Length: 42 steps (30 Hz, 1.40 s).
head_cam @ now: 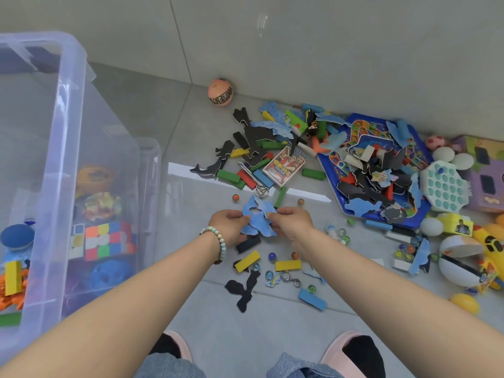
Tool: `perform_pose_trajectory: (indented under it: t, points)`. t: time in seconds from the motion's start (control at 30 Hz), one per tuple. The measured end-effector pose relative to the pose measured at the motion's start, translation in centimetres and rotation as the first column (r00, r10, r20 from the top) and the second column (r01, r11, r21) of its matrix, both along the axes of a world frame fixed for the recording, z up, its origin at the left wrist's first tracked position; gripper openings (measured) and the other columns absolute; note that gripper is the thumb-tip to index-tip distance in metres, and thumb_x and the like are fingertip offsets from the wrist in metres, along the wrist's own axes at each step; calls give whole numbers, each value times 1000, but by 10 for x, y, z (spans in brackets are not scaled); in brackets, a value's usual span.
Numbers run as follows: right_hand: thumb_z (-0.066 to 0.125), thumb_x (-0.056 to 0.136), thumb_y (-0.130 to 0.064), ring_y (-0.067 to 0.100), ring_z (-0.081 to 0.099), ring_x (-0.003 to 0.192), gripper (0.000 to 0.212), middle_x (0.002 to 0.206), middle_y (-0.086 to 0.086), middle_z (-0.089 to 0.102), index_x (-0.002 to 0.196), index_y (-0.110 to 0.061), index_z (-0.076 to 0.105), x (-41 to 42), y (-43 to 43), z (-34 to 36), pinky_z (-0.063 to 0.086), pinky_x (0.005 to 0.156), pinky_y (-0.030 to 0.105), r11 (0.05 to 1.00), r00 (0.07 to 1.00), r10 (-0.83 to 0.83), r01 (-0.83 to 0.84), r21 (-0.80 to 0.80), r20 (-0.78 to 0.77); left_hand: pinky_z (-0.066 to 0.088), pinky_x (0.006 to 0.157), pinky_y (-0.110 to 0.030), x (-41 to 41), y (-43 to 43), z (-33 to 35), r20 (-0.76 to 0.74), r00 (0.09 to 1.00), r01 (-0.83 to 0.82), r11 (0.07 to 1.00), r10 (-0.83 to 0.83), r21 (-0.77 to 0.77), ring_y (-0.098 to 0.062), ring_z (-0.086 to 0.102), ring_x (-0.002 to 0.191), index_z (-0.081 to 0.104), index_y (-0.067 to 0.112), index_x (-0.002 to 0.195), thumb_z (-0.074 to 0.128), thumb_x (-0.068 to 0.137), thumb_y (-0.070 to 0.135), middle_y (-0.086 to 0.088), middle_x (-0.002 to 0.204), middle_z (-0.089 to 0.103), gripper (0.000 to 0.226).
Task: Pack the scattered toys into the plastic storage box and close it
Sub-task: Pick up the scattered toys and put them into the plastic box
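Note:
My left hand [227,227] and my right hand [294,221] together hold a small stack of blue animal-shaped puzzle pieces [259,218] just above the floor, fingers pinching its two sides. The clear plastic storage box [68,148] stands open at the left, with cube puzzles [105,240], a blue ball and bricks inside. More toys lie scattered on the grey floor: black and blue cut-outs, coloured wooden blocks [231,177], marbles, a card box [285,166] and a blue game board [338,173] piled with pieces.
A pink ball [220,91] lies against the wall at the back. White balls, a teal pop toy [443,186], a purple box and yellow toys crowd the right. My two slippered feet [351,350] stand at the bottom. No lid is visible.

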State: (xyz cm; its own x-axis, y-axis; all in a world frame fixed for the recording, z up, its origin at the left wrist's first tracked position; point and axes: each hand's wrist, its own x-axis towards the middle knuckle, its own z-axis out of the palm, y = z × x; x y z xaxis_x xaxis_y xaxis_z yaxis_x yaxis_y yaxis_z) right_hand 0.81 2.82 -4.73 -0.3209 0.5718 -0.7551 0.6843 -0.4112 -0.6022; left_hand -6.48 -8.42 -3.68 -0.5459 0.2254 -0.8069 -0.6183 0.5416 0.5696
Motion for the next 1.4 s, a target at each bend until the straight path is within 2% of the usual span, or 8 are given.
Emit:
perform_pose_trajectory:
  t: [0.23, 0.47, 0.6, 0.8, 0.97, 1.1, 1.23, 1.4]
  points:
    - [75, 76, -12, 21, 61, 85, 24, 92, 5, 61, 94, -11, 59, -1, -10, -2, 52, 71, 25, 997, 997, -63, 65, 41, -52, 53, 89, -40, -4, 4, -5, -157, 987, 23, 999, -28, -35, -30, 66, 93, 64, 4, 111, 68, 82, 13, -15, 100, 67, 30]
    - [77, 74, -8, 16, 59, 79, 26, 86, 3, 62, 92, -12, 59, 0, -14, -2, 46, 61, 15, 992, 989, -117, 121, 47, -90, 51, 71, -24, -12, 7, 1, -185, 983, -2, 1000, 3, 6, -20, 61, 91, 56, 9, 111, 69, 81, 7, -6, 137, 50, 32]
    - [78, 72, -7, 19, 63, 78, 24, 88, 7, 65, 81, -16, 58, 6, -14, -5, 52, 68, 20, 985, 979, -170, 169, -14, -111, 52, 77, -34, -10, 5, 4, -33, 992, -115, 986, 120, 124, -33, 63, 100, 40, 5, 128, 64, 82, -4, -22, 126, 55, 52]
    - [66, 81, 4, 27, 65, 82, 25, 104, 19, 65, 103, -3, 57, 10, -14, 0, 55, 85, 38, 934, 932, -295, 235, -269, -211, 55, 80, -32, -8, 4, 9, 148, 989, -5, 972, -31, 236, -27, 62, 91, 54, -8, 119, 52, 92, 0, -24, 122, 59, 29]
    - [60, 84, 7, 25, 66, 82, 27, 103, 17, 66, 110, -2, 56, 9, -15, 6, 58, 71, 28, 941, 934, -258, 185, -285, -247, 50, 85, -36, -9, 8, 7, 121, 992, 18, 973, -46, 229, -29, 60, 96, 54, -8, 119, 48, 94, 0, -25, 122, 59, 27]
    - [59, 88, -4, 25, 65, 89, 17, 109, 15, 66, 104, -7, 62, 9, -12, 12, 55, 75, 26, 961, 960, -154, 90, -263, -233, 58, 66, -28, -11, 5, 9, 148, 989, -57, 963, 18, 264, -26, 63, 85, 53, -6, 122, 48, 95, 2, -23, 118, 60, 29]
    - [66, 85, -19, 9, 56, 69, 6, 85, 4, 63, 84, -14, 62, 13, -5, 17, 47, 57, 11, 977, 981, 155, -134, 165, -116, 57, 55, -24, -20, -1, 9, 109, 982, -178, 948, 154, 264, -24, 63, 78, 52, -1, 123, 49, 94, 4, -19, 110, 62, 29]
    - [70, 81, -19, 11, 54, 88, 23, 106, -3, 61, 103, -19, 63, -5, 16, 16, 44, 77, 22, 680, 849, 523, -467, 565, 72, 56, 67, -31, -30, -11, 6, 72, 973, -231, 942, 220, 245, -28, 62, 85, 48, -1, 128, 49, 95, 4, -21, 119, 59, 33]
